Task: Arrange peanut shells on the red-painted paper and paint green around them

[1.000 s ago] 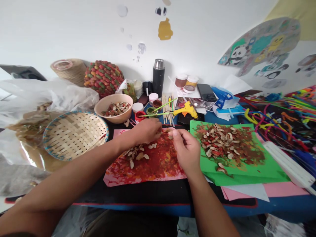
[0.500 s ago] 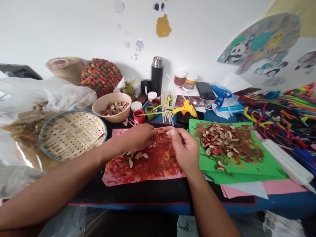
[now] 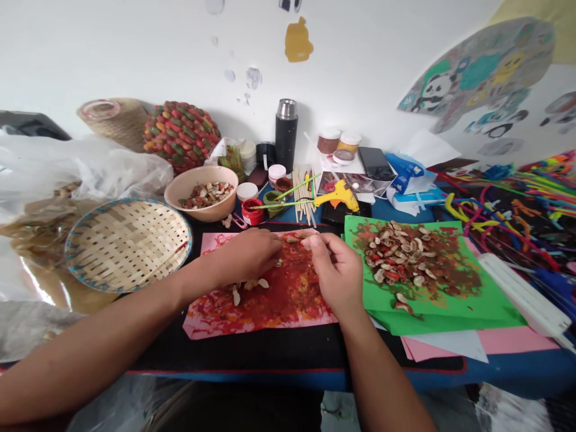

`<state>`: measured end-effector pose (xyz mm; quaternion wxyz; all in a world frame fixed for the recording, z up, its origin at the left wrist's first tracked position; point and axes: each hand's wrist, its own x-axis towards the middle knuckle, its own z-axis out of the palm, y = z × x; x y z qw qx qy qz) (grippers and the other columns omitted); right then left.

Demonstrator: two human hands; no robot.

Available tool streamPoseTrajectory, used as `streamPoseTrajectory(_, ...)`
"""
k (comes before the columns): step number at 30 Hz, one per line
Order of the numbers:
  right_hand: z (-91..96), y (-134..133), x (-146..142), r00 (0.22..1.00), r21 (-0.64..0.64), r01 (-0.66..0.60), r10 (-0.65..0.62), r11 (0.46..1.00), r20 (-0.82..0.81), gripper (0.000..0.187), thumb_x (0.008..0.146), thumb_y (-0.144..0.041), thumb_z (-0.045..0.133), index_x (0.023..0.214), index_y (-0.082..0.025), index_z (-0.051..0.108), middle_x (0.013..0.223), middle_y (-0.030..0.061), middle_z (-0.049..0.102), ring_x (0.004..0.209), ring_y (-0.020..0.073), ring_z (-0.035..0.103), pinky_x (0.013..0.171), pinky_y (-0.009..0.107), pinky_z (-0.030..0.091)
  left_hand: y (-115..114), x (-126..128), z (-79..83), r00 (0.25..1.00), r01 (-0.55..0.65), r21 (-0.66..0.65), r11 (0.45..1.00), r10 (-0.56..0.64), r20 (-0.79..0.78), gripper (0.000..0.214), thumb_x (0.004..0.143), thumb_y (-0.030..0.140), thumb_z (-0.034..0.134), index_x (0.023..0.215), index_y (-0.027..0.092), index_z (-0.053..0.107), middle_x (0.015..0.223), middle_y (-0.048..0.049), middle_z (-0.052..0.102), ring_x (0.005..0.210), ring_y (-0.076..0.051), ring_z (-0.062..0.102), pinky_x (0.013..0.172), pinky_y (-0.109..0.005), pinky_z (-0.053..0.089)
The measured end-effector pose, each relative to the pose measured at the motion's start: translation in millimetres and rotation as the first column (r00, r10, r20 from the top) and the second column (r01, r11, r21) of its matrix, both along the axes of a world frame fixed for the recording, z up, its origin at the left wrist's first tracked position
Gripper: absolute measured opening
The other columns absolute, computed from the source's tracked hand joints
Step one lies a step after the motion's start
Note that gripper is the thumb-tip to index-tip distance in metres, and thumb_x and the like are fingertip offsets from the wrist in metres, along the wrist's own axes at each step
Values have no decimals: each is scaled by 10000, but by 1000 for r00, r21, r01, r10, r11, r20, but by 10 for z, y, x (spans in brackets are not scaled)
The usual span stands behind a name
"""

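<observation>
A pink sheet smeared with red and brown paint (image 3: 270, 300) lies on the dark mat in front of me. Several pale shell pieces (image 3: 246, 287) rest on it. My left hand (image 3: 247, 255) lies knuckles up over those pieces, fingers curled down onto them. My right hand (image 3: 335, 273) hovers at the sheet's right edge, its fingers pinched together near the thumb; what they hold is too small to name. To the right, a green sheet (image 3: 450, 306) carries a heap of painted shells (image 3: 400, 258).
A woven basket (image 3: 128, 243) sits at the left, a tan bowl of shells (image 3: 202, 192) behind it. Paint pots, sticks, a yellow glue gun (image 3: 339, 195) and a black flask (image 3: 286, 135) line the back. Coloured pipe cleaners (image 3: 517, 210) crowd the right.
My left hand slid back toward me and to the left over the shell pieces. My right hand barely shifted. The view drifted slightly.
</observation>
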<state>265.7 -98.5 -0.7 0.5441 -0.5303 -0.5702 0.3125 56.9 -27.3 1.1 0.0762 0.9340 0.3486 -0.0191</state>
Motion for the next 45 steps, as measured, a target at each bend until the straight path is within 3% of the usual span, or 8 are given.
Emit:
streamPoseTrajectory(7,1,9,0,1000,35,-12,12,999,-6,285,1063,-394,648,938,-217,833,845,41,816,638,171,655,626,278,532,-41,27,-19,999,20,-20,1000,-19,40,75,1020,229,650,1010,196,717,1083,-89,790,994,-271,733,886,-385,523)
streamPoseTrajectory(13,-5,0,-4,1000,5,-17,17,1000,-2,298,1065,-407,645,950,-209,836,722,5,747,574,153,594,596,271,511,-108,92,40,1000,14,-37,999,-14,7,112,1044,215,628,1022,169,728,1104,-109,792,1049,-285,749,920,-400,536)
streamPoseTrajectory(17,3,-2,-9,1000,16,-24,24,1000,-3,304,1062,-402,641,920,-209,828,764,22,765,608,164,622,611,278,523,-46,201,75,999,-35,64,997,33,37,185,1094,250,574,1097,164,737,1012,-109,790,960,-277,745,854,-399,528)
streamPoseTrajectory(22,1,11,-3,1000,31,-10,10,999,8,319,1066,-412,636,921,-205,831,725,11,725,573,155,576,589,277,497,80,455,-41,1000,12,173,985,-10,-13,222,1111,236,565,1245,149,719,1105,-142,790,1049,-300,734,838,-416,504)
streamPoseTrajectory(28,23,9,-3,1000,50,-28,27,998,14,311,1058,-389,632,907,-213,839,695,4,718,567,163,594,580,274,501,60,496,-134,999,35,202,979,-30,-29,150,1076,187,618,1184,155,718,1059,-136,781,1012,-283,722,832,-398,485)
streamPoseTrajectory(32,33,5,-7,999,61,-35,35,998,-15,299,1057,-364,633,901,-216,840,705,10,749,580,166,631,592,269,521,8,383,-112,1000,27,163,986,-27,1,114,1096,235,619,1102,179,718,1031,-94,792,952,-249,741,820,-378,497)
streamPoseTrajectory(37,22,10,-8,998,66,-47,49,997,-32,310,1069,-368,622,910,-220,844,756,37,796,649,192,715,616,273,561,13,305,-94,997,-41,82,996,35,70,182,1116,299,594,1154,180,726,1081,-90,815,994,-260,770,846,-385,537)
streamPoseTrajectory(45,-15,10,6,999,50,-49,48,998,17,340,1077,-400,615,913,-217,850,714,31,767,636,193,697,594,272,544,94,434,-105,993,-95,47,994,91,78,208,1104,288,589,1162,184,760,1050,-104,833,945,-275,789,832,-387,563)
